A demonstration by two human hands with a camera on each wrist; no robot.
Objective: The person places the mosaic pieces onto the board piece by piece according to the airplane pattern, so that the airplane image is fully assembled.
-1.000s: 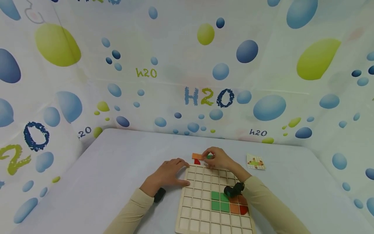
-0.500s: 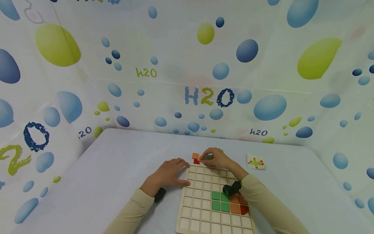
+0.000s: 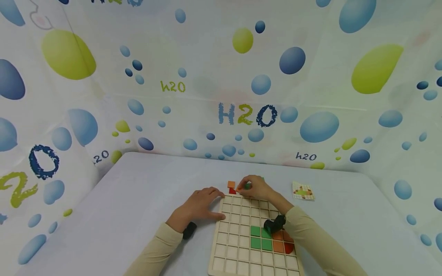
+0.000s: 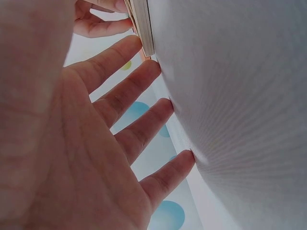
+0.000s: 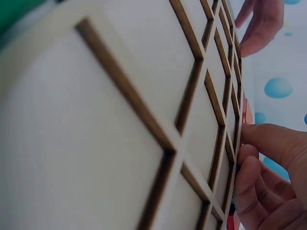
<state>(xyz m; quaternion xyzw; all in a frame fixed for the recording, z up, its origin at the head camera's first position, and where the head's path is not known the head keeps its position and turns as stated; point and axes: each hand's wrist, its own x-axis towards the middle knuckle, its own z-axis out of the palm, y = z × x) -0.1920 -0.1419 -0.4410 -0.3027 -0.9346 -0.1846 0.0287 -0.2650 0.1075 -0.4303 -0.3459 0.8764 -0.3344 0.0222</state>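
A wooden grid board (image 3: 235, 230) lies on the white table, with several green tiles (image 3: 256, 243) and orange tiles (image 3: 277, 246) and a red rounded piece (image 3: 289, 248) set in its cells. My left hand (image 3: 198, 207) rests at the board's far left corner, thumb and index finger by its edge. In the left wrist view its fingers (image 4: 144, 127) are spread, tips on the tabletop. Beyond the far edge, my right hand (image 3: 256, 188) pinches an orange tile (image 3: 238, 189), mostly hidden by the fingers. Beside it lie another orange tile (image 3: 231, 184) and a red piece (image 3: 232, 190).
Green pieces (image 3: 248, 186) show partly behind the right hand. A small pattern card (image 3: 303, 191) lies on the table right of the board. A patterned curtain (image 3: 207, 96) rises behind the table.
My right hand has drawn the orange tile away from the other orange one, toward the board's far edge. The left hand has stayed in place.
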